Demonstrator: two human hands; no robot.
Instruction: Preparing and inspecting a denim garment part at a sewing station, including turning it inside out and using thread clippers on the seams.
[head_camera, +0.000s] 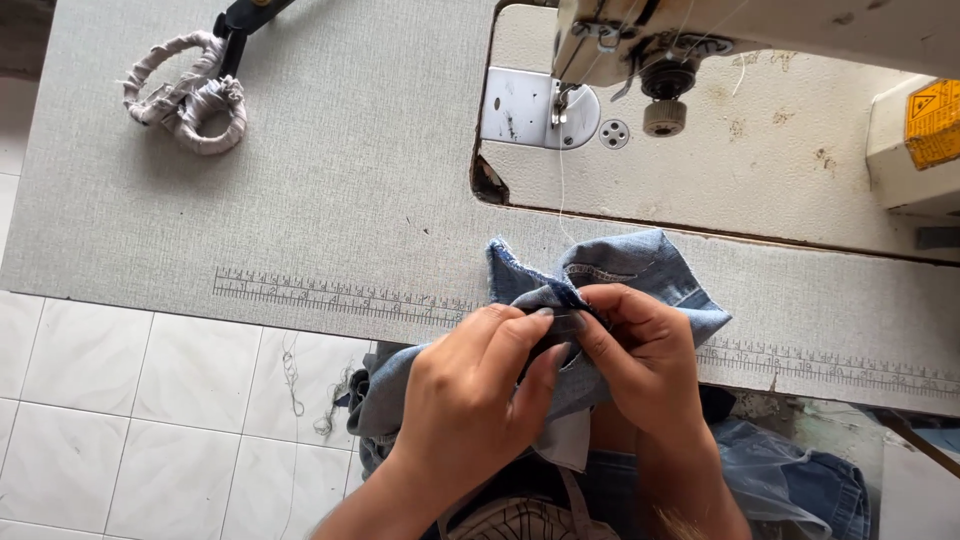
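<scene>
While working the fold, best to keep the pinch tight at the seam edge and the crease flat against the bench lip, with thumbs set close together so the layers cannot slip.

Left hand (470, 385): fingers curled in, nearly closed, thumb and forefinger pinching the folded denim piece (610, 280) from the left. Right hand (640, 350): likewise curled, fingertips pressed onto the same fold from the right, thumb tucked under; grip appears firm. Hands touching each other over the fold.

Denim piece: bunched at the near edge of the bench (330, 190), part resting on the grey surface, remainder hanging off toward the lap. Printed ruler strip (340, 292) along the bench edge, just beside the cloth.

Farther back: sewing machine (720, 60) with metal needle plate (540, 110), a thread running down from it toward the denim. Far left: scissors with cloth-wrapped handles (190, 95), well apart from both hands. White tiled floor (150, 400) below left.
</scene>
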